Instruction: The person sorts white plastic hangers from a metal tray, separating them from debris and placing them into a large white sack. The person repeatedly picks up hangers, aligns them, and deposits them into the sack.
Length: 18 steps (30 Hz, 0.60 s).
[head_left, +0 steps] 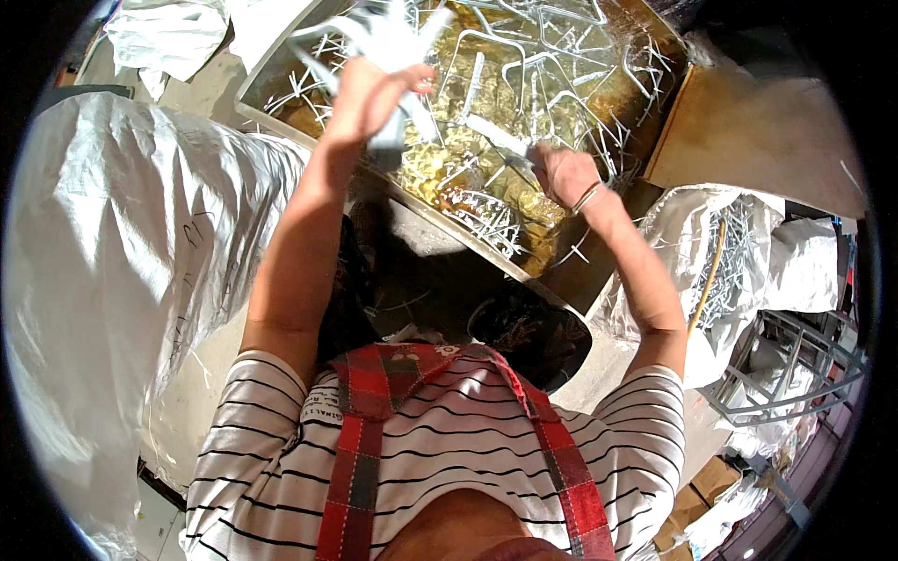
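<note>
Over the far left part of a metal tray (pixel 449 224), my left hand (pixel 365 98) is closed around a bunch of white and grey plastic-looking strips (pixel 398 42), blurred by motion. My right hand (pixel 566 176) grips the near end of a flat, narrow white piece (pixel 496 134) above the middle right of the tray. Its exact kind I cannot make out, as the fingers cover one end. Thin whitish branching pieces and bent rods (pixel 500 229) lie scattered over the tray's wet-looking yellow-brown bottom.
A large white woven sack (pixel 94 234) bulges at the left. On the right are a brown board (pixel 758 131), an opened sack of thin grey pieces (pixel 720 271) and a metal frame (pixel 795 374). Cardboard boxes (pixel 706 486) stand at the lower right.
</note>
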Each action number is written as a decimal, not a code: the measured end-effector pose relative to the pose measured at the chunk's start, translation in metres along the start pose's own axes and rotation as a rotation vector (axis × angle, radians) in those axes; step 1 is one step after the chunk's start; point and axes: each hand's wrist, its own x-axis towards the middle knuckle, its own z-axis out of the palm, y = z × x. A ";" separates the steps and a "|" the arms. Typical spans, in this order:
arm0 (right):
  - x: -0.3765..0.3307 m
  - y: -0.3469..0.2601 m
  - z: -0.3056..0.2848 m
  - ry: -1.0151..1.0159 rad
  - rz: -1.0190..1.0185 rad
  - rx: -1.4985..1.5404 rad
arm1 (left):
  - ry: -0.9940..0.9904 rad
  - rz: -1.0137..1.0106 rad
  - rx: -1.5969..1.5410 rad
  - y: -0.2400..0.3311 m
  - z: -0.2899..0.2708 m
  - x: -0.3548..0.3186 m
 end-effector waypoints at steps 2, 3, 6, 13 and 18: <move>0.011 -0.007 -0.044 -0.013 -0.044 0.061 | -0.176 0.065 0.132 0.004 0.020 -0.007; 0.020 -0.013 -0.059 -0.034 -0.012 0.144 | -0.276 0.036 0.112 0.001 0.028 -0.007; 0.040 -0.023 -0.096 0.086 -0.153 0.276 | -0.406 0.200 -0.154 -0.023 0.044 -0.006; 0.074 0.062 -0.031 0.505 0.295 0.854 | -0.098 -0.023 -0.319 -0.010 0.003 0.008; 0.081 0.070 0.115 -0.349 0.164 -0.144 | 0.295 -0.284 -0.996 -0.027 -0.033 0.024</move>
